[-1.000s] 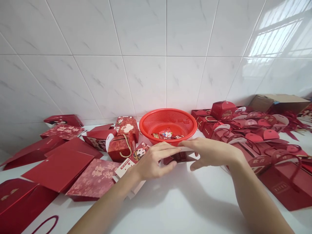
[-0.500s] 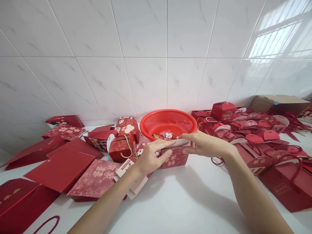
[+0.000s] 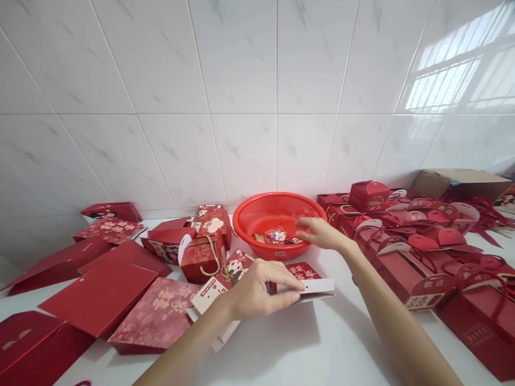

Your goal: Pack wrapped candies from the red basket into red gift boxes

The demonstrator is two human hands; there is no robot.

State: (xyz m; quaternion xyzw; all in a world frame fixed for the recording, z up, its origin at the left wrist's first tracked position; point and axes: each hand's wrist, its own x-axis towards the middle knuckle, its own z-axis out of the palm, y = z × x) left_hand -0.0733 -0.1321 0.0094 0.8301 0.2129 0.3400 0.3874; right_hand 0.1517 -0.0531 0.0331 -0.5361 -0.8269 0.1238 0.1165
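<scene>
My left hand (image 3: 263,289) pinches the edge of a small red gift box (image 3: 304,271) with white lettering, thumb below and fingers above its white flap. The box is tilted in front of a red plastic colander (image 3: 241,225). My right hand (image 3: 319,233) hangs over the colander's right side, fingers apart and nothing visible in them. Small wrapped snack packets (image 3: 277,235) lie in the colander's bottom. Left of my left hand lies a red carton with a panda picture (image 3: 235,268), partly covered by that hand.
Red gift boxes with looped handles (image 3: 414,273) crowd the right side. Flat folded red boxes (image 3: 100,289) spread over the left. A box with a rope handle (image 3: 203,257) stands left of the colander. A brown cardboard box (image 3: 462,182) sits at the far right against the tiled wall.
My right hand has left the gift box and moved up over the colander. My left hand keeps hold of the box, which has come lower and nearer, its white flap now showing.
</scene>
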